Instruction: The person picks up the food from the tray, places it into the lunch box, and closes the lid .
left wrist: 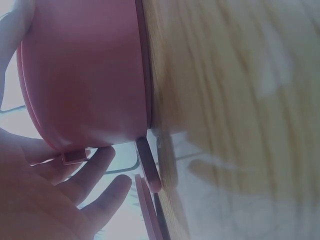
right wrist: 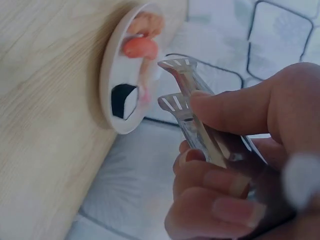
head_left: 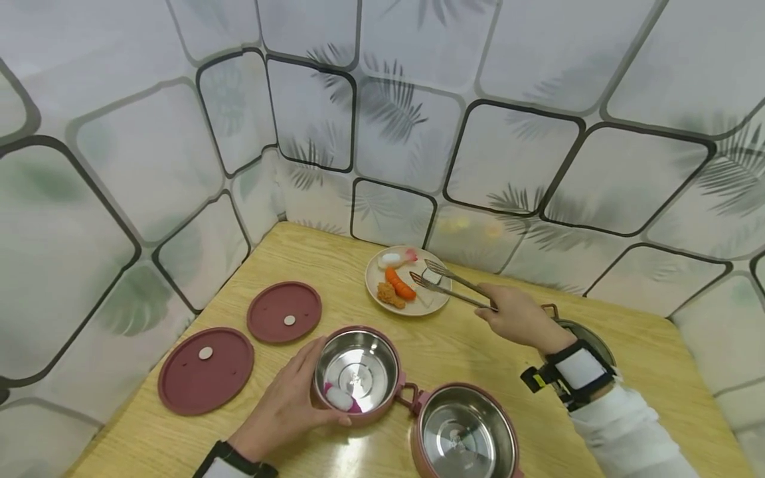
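My right hand (head_left: 517, 315) grips metal tongs (right wrist: 210, 135), their slotted tips apart. The tips reach over a plate (head_left: 416, 313) and stand near a white rice ball with a black wrap (right wrist: 124, 101). Also on the plate are an orange sausage-like piece (head_left: 400, 284), a fried brown piece (head_left: 390, 295) and a white piece with a pink tail (head_left: 397, 258). My left hand (head_left: 291, 390) holds a pink steel-lined pot (left wrist: 90, 70) from its left side, thumb at the front. Inside that pot lies a white piece on something magenta (head_left: 340, 398).
A second pink pot (head_left: 466, 435) stands right of the held one, their handles close together. Two maroon lids (head_left: 206, 378) lie at the left. Behind my right wrist is another round container (head_left: 588, 338). A patterned curtain (head_left: 394, 119) rises along the table's back.
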`<state>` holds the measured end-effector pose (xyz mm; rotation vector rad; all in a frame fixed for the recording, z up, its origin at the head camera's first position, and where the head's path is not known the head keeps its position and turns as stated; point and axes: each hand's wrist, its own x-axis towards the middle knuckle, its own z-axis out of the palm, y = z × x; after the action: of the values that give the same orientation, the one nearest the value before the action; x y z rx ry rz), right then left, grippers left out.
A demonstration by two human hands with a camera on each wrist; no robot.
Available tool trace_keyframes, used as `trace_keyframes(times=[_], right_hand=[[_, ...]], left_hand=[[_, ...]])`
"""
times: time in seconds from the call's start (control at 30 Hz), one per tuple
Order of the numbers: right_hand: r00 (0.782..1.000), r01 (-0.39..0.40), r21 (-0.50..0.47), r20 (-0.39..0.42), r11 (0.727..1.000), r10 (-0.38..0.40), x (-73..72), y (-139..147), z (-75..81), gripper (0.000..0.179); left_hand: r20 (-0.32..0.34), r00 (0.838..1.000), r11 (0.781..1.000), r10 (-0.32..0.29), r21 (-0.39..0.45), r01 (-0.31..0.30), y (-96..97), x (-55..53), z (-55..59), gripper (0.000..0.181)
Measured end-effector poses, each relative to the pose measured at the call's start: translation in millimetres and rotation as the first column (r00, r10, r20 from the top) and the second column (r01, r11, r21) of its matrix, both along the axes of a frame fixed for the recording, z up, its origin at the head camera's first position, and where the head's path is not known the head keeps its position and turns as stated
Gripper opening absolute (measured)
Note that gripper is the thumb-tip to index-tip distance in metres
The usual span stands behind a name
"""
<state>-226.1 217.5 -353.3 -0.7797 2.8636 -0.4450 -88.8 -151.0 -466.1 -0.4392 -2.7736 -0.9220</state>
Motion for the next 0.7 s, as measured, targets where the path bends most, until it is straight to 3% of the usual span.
trace_keyframes(times=[0.23,0.43,0.7], right_hand=[[0.997,0.075,0.058,-0.008,0.996,-0.075,-14.5,9,-17.5,0.051],[0.997,0.081,0.088,-0.020,0.993,-0.079,-20.1,12,-30.6,0.048],[0.995,0.084,0.071,-0.056,0.994,-0.080,-21.1,12,-35.0,0.043]], left_hand=[[0.013,1.000,1.000,0.012,-0.001,-0.012,1.5,0.6,-1.3,0.123],[0.022,1.000,1.000,0.013,0.005,-0.013,2.6,0.9,-1.2,0.122],[0.018,1.000,1.000,0.025,-0.002,-0.025,2.0,0.6,-0.8,0.123]])
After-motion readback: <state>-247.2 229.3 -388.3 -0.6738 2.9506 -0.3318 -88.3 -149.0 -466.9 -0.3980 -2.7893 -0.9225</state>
